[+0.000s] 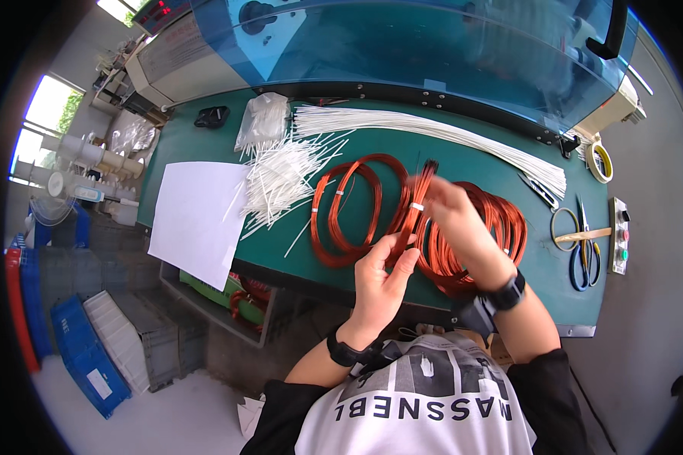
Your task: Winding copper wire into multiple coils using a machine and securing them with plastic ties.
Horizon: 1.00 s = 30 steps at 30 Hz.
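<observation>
My left hand (pixel 383 277) is closed around a bundle of copper-coloured wire (pixel 407 226), thumb on top. The bundle stands up from the fingers, with dark tips at its far end and a white band (pixel 417 206) around it. Just right of that band is my right hand (pixel 451 208), its fingers blurred by motion, so I cannot make out their grip. Under and beside my right forearm lies a thick pile of coiled copper-coloured wire (pixel 501 220). To the left, thinner wire coils (pixel 332 220) with small white bands rest on the green table (pixel 281 254).
White plastic strips (pixel 281 178) lie heaped beside a paper sheet (pixel 197 216) and a clear bag (pixel 265 117). Long white strips (pixel 432 130) run below the blue-covered machine (pixel 432 53). At right are scissors (pixel 584 246), a cutter knife (pixel 540 192) and a tape roll (pixel 599 162).
</observation>
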Tool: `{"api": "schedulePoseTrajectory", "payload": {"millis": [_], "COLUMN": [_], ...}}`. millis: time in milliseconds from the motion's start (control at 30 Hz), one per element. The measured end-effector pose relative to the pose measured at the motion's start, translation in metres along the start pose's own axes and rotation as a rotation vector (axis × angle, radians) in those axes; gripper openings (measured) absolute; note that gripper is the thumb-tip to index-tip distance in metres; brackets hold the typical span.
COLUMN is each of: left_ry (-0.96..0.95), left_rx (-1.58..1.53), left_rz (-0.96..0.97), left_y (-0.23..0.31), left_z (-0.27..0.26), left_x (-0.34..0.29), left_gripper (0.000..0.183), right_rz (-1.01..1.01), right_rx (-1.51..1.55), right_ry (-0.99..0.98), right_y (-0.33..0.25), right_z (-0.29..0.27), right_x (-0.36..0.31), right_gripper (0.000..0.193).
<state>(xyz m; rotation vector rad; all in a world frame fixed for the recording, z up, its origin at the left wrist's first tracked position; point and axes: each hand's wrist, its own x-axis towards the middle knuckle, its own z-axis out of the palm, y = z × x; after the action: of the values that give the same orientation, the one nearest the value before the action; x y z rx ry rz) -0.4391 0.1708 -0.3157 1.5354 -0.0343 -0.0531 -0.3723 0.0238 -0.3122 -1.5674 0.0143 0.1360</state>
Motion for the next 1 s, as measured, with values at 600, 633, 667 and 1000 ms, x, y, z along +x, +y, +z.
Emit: {"api": "schedulePoseTrajectory", "payload": {"millis": [600, 633, 667, 1000], "left_ry": [-0.363, -0.342, -0.325, -0.024], "left_rx": [-0.099, -0.030, 0.041, -0.327], "left_rz": [-0.102, -0.124, -0.148, -0.081], "left_y": [-0.007, -0.007, -0.007, -0.012], "left_z": [-0.017, -0.016, -0.015, -0.021], "left_x": [-0.003, -0.003, -0.004, -0.008], "left_gripper": [0.027, 0.029, 0.032, 0.028], "right_rz": [0.189, 0.210, 0.232, 0.066], "right_rx": [0.475, 0.387, 0.303, 0.294], "right_ry": [0.112, 0.123, 0.137, 0.097], "right_y": [0.001, 0.002, 0.003, 0.003], "right_z": [0.007, 0.005, 0.004, -0.008], "right_x": [-0.008, -0.007, -0.009, -0.038], "right_gripper": [0.032, 0.035, 0.039, 0.092]}}
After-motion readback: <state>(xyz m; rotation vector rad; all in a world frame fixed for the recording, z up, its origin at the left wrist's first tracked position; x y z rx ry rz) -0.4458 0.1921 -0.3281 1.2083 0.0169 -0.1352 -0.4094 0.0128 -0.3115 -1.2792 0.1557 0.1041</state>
